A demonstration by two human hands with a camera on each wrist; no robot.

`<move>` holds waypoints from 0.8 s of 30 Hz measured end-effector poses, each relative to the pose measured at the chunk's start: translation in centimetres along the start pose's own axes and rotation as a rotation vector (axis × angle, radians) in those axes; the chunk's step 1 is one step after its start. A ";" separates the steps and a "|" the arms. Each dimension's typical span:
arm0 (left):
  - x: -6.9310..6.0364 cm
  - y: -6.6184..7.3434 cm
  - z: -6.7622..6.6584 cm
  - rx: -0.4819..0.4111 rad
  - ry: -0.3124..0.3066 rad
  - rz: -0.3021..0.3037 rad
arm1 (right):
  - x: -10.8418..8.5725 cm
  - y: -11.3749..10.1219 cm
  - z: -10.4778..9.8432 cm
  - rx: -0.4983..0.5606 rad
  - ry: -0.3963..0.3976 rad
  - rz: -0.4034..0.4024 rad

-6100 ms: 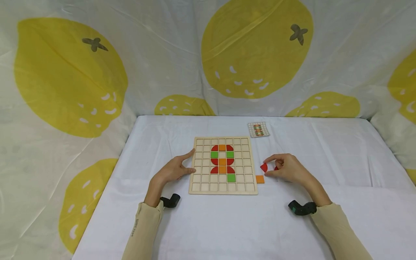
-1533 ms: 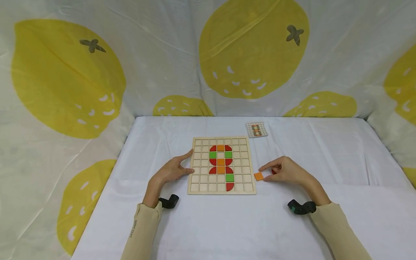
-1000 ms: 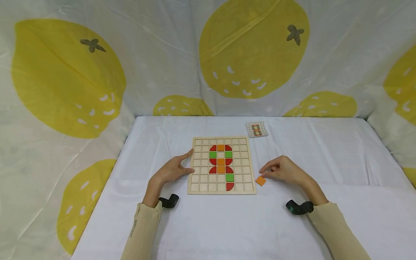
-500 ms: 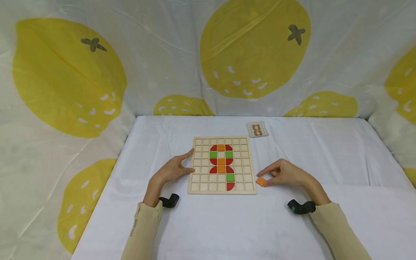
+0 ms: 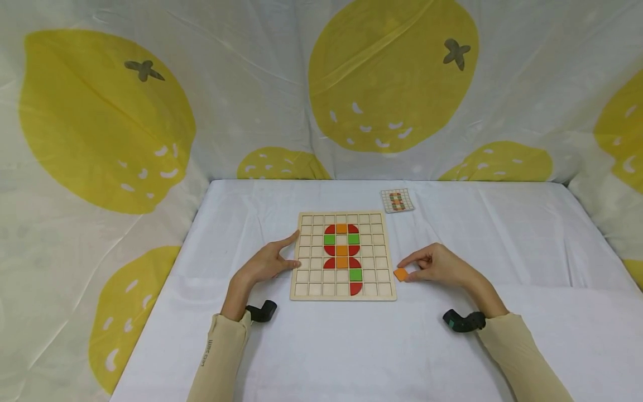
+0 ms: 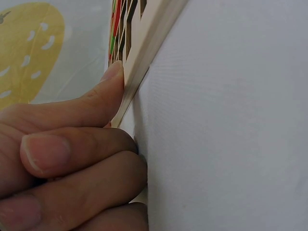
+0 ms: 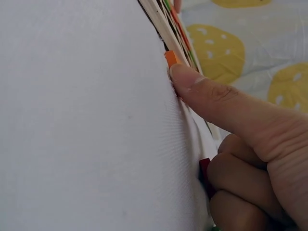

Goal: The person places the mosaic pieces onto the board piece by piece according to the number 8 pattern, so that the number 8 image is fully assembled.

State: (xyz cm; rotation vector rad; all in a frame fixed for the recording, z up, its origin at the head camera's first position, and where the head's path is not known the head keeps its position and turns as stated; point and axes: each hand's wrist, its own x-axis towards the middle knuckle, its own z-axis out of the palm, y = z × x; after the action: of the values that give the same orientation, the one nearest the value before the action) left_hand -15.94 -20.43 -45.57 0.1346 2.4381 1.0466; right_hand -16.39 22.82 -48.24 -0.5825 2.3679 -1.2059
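On the white-covered table lies a wooden grid board (image 5: 312, 274) with red curved, green square and orange square tiles in its middle columns. My left hand (image 5: 266, 262) touches the board's left edge with index finger and thumb spread apart. In the left wrist view its thumb (image 6: 103, 96) rests against the rim while other fingers are curled below. My right hand (image 5: 442, 265) pinches an orange square tile (image 5: 401, 274) between thumb and index finger, just beside the board's right edge. A dark red piece (image 7: 205, 165) shows by that hand's curled fingers in the right wrist view.
Behind the board's far right corner lies a small pattern card (image 5: 397, 200) printed with a similar coloured figure on a grid. A cloth with large lemons (image 5: 394, 78) hangs at the back and sides. Black devices (image 5: 463, 321) sit on both wrists.
A red curved tile now sits in the board's bottom row, below the green one. The orange tile has been turned, released and pinched again by my right hand. My left hand stays put.
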 end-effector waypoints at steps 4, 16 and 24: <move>0.0 -0.1 0.0 -0.014 -0.003 0.004 | 0.0 -0.1 0.2 -0.017 0.026 -0.001; 0.1 -0.2 0.0 -0.021 -0.005 0.006 | 0.3 -1.0 0.9 -0.112 0.164 -0.005; -0.1 -0.1 0.0 -0.010 0.002 0.006 | 0.1 -2.1 1.0 -0.102 0.211 0.016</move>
State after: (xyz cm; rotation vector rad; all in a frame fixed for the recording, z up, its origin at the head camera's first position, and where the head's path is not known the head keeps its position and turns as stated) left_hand -15.84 -20.51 -45.59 0.1374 2.4348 1.0621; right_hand -15.56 20.97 -47.05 -0.4874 2.6174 -1.1977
